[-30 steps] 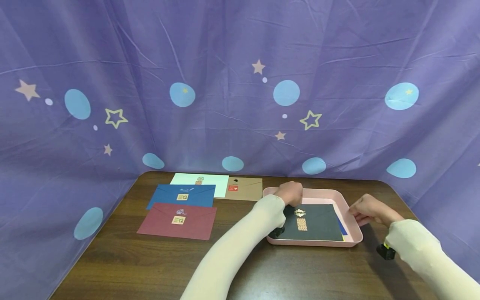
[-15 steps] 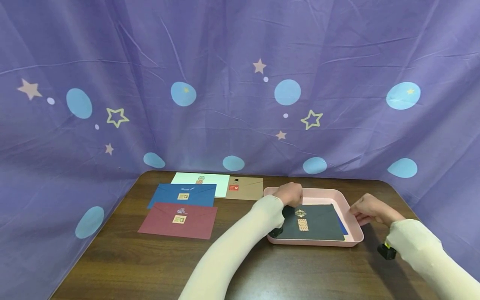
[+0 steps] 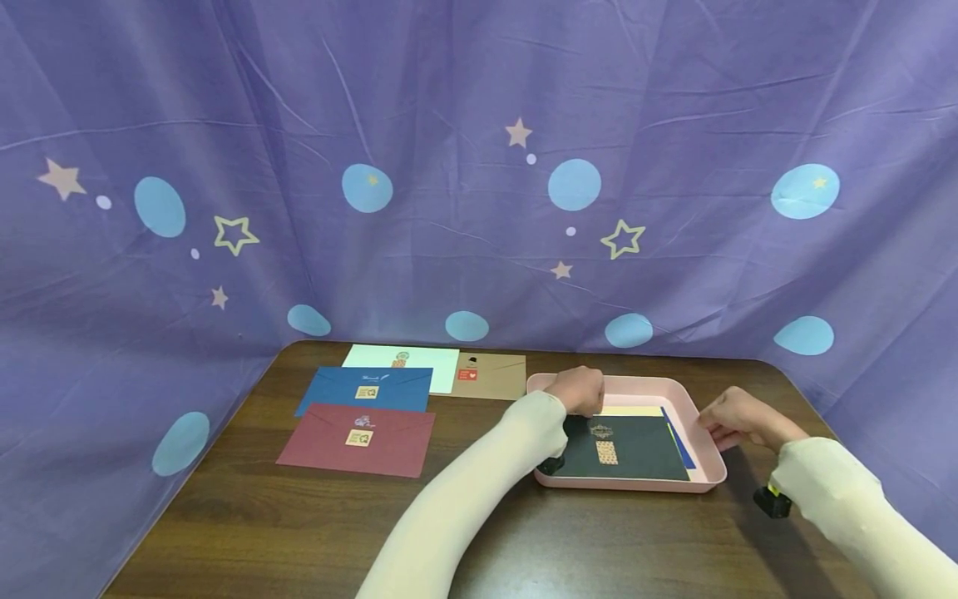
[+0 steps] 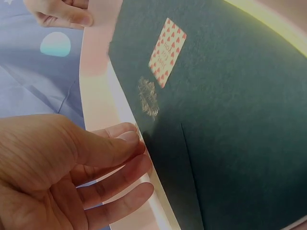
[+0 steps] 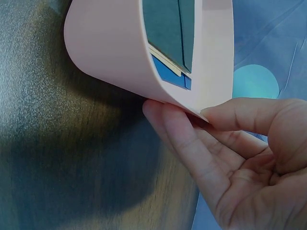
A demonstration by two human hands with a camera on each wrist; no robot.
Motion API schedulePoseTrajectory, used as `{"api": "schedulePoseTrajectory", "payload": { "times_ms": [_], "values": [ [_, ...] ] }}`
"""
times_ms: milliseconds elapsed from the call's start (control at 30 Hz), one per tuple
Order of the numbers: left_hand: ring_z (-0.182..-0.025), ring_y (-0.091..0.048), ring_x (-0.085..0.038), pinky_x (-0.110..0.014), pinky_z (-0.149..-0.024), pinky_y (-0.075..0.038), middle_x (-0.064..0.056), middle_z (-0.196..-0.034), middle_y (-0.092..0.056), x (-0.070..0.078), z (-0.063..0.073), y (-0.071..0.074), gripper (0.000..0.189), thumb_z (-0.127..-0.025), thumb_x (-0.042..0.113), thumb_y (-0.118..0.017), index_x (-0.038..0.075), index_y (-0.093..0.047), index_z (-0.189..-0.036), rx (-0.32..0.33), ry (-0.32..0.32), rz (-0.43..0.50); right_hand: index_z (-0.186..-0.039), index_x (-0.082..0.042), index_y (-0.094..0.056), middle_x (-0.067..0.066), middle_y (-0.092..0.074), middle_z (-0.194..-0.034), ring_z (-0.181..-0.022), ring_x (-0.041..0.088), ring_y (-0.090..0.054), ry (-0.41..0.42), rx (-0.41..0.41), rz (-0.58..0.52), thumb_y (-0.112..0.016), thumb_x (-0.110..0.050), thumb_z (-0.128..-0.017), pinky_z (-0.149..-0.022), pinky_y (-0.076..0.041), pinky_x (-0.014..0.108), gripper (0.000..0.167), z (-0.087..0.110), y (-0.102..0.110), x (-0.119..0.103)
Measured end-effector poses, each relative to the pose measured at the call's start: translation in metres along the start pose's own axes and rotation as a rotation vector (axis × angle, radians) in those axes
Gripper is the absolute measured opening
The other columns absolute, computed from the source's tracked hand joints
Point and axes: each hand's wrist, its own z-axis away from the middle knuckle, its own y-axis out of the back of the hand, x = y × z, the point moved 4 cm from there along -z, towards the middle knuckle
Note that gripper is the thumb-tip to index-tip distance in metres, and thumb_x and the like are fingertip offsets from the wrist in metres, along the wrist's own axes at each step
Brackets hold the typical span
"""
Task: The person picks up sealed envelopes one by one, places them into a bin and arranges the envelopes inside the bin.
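Here, the bent left hand (image 3: 580, 389) partly hides the green envelope (image 3: 644, 452), hold unclear; the right hand (image 3: 737, 416) pinches the tray (image 5: 105, 43) edge.

Matt paper dark green envelope (image 3: 632, 456); smooth, plastic-looking pink tray (image 3: 636, 485); wood-grained counter (image 3: 224, 532) with soft gloss; creased cloth curtain (image 3: 449, 100).

A curtained-off nook is shown: a dark wood-grain table (image 3: 239, 524) is enclosed at the back and both sides by a star-patterned purple curtain (image 3: 449, 108), by which the wider room's kind is hidden.
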Motion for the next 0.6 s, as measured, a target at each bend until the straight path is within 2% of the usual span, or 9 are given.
{"api": "schedulePoseTrajectory", "payload": {
  "times_ms": [67,167,400,600],
  "values": [
    [-0.051,-0.032,-0.01,-0.023,-0.048,-0.03,0.005,-0.052,-0.035,-0.001,-0.002,-0.002,0.046,-0.092,0.004,-0.06,0.018,-0.041,-0.052,-0.012,0.002,0.014,-0.1,0.022,-0.064,0.007,-0.068,-0.074,-0.068,0.017,-0.067,0.001,-0.001,-0.002,-0.057,-0.002,-0.091,-0.065,-0.062,0.036,0.026,0.0,0.0,0.0],
    [-0.047,-0.029,-0.01,-0.023,-0.046,-0.027,0.005,-0.049,-0.03,-0.003,-0.006,-0.004,0.049,-0.092,0.004,-0.06,0.018,-0.039,-0.05,-0.029,0.009,0.025,-0.1,0.022,-0.063,0.006,-0.068,-0.075,-0.068,0.017,-0.068,0.005,-0.004,0.0,-0.056,-0.002,-0.091,-0.065,-0.062,0.036,0.027,0.0,0.0,0.0],
    [-0.05,-0.033,-0.012,-0.026,-0.046,-0.031,0.005,-0.05,-0.035,-0.005,-0.011,-0.006,0.045,-0.089,0.003,-0.062,0.018,-0.044,-0.051,-0.047,0.032,0.026,-0.099,0.022,-0.064,0.008,-0.07,-0.074,-0.068,0.018,-0.068,0.006,-0.001,0.01,-0.057,-0.002,-0.09,-0.065,-0.062,0.037,0.027,0.0,0.0,-0.001],
    [-0.05,-0.025,-0.01,-0.024,-0.048,-0.027,0.005,-0.049,-0.028,-0.002,-0.005,0.003,0.049,-0.092,0.005,-0.06,0.018,-0.038,-0.05,-0.028,-0.021,0.028,-0.099,0.022,-0.064,0.007,-0.069,-0.075,-0.069,0.018,-0.069,0.003,0.0,0.009,-0.057,-0.002,-0.09,-0.065,-0.062,0.037,0.027,0.0,0.0,0.0]
  ]
}}
